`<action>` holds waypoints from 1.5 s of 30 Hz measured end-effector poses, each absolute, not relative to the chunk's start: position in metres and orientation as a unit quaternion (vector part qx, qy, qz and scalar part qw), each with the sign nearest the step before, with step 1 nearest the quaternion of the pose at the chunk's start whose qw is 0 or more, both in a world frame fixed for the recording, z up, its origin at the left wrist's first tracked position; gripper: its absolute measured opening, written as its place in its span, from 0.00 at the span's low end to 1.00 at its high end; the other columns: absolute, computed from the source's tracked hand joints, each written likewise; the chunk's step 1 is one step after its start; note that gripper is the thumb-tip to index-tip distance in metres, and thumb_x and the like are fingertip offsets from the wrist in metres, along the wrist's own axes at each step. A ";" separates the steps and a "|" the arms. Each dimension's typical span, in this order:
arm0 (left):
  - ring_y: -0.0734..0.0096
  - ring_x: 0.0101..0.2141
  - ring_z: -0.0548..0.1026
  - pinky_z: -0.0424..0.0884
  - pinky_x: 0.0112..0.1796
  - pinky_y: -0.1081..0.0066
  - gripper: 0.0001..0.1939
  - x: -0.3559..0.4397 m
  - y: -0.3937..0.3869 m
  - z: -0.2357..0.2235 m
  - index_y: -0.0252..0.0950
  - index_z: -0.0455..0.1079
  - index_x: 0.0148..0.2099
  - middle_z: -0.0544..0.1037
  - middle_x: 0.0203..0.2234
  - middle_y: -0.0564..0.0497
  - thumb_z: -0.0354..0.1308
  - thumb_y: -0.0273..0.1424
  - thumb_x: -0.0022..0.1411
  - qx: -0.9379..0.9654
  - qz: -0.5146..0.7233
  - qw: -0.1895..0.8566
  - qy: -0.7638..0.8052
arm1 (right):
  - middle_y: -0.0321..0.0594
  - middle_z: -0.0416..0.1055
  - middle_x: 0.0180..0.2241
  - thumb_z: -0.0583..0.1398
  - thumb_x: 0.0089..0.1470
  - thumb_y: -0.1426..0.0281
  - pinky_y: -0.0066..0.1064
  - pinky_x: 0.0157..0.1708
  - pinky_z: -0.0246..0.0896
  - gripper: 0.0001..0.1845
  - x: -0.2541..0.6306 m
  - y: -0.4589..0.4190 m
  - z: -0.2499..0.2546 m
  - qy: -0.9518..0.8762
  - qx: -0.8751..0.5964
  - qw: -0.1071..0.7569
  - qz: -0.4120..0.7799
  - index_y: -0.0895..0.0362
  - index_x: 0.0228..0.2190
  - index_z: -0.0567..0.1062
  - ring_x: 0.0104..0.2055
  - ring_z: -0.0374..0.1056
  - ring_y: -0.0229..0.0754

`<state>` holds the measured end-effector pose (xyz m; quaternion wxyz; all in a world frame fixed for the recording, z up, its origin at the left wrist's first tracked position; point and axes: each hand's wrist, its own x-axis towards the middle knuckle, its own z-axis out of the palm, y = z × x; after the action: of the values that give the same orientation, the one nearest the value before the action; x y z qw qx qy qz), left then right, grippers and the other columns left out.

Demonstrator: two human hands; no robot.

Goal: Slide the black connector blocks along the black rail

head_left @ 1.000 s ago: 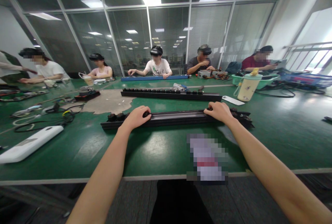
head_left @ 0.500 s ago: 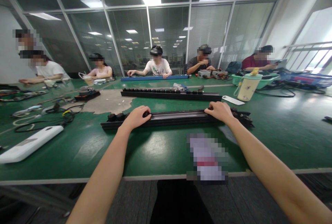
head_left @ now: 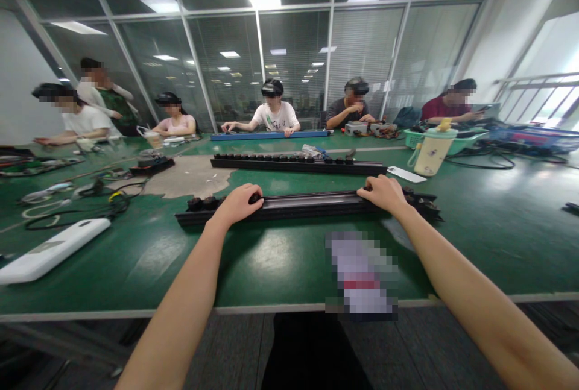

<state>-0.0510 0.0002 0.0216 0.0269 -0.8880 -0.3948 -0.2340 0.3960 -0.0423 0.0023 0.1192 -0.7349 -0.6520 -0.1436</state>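
Note:
A long black rail [head_left: 310, 202] with a bare silvery channel along its middle lies across the green table in front of me. Round black pieces [head_left: 194, 204] sit on its left end, and more dark parts are on its right end. My left hand [head_left: 237, 204] is curled around a black round piece [head_left: 254, 198] left of the bare stretch. Toward the right end, my right hand [head_left: 383, 194] has its fingers closed on another dark piece [head_left: 367, 188], mostly hidden by them. Both hands rest on top of the rail.
A second black rail [head_left: 289, 164] with several round pieces lies behind. Near it are a white phone [head_left: 407, 175] and a cream tumbler [head_left: 433, 154]. A white oblong device [head_left: 58, 249] and cables [head_left: 49, 212] lie at left. A blurred packet [head_left: 362, 275] overhangs the front edge. Co-workers sit opposite.
Both hands and the rail stay practically still. At the far left, a standing person has moved right, behind the seated co-worker.

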 end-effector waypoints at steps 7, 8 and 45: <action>0.56 0.41 0.76 0.72 0.47 0.58 0.10 -0.051 0.000 0.022 0.38 0.71 0.42 0.78 0.38 0.45 0.54 0.37 0.65 -0.889 -0.237 0.024 -0.390 | 0.52 0.78 0.39 0.54 0.62 0.53 0.37 0.43 0.56 0.24 0.397 -0.042 0.003 -0.655 -0.734 0.119 -0.138 0.57 0.39 0.82 0.43 0.71 0.52; 0.55 0.41 0.76 0.72 0.47 0.58 0.10 -0.051 0.000 0.022 0.38 0.71 0.42 0.78 0.39 0.45 0.54 0.37 0.65 -0.889 -0.236 0.024 -0.391 | 0.52 0.78 0.39 0.54 0.62 0.53 0.37 0.43 0.56 0.24 0.397 -0.042 0.003 -0.655 -0.734 0.119 -0.138 0.57 0.38 0.82 0.43 0.71 0.52; 0.56 0.41 0.76 0.72 0.46 0.58 0.10 -0.050 -0.003 0.024 0.38 0.71 0.41 0.78 0.38 0.45 0.54 0.38 0.65 -0.887 -0.237 0.017 -0.397 | 0.53 0.77 0.40 0.54 0.62 0.51 0.39 0.45 0.57 0.26 0.399 -0.042 0.003 -0.644 -0.745 0.111 -0.134 0.57 0.40 0.82 0.45 0.71 0.53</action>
<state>-0.0501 -0.0031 0.0244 0.0174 -0.8867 -0.3969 -0.2367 0.3986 -0.0415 0.0031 0.1107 -0.7451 -0.6440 -0.1338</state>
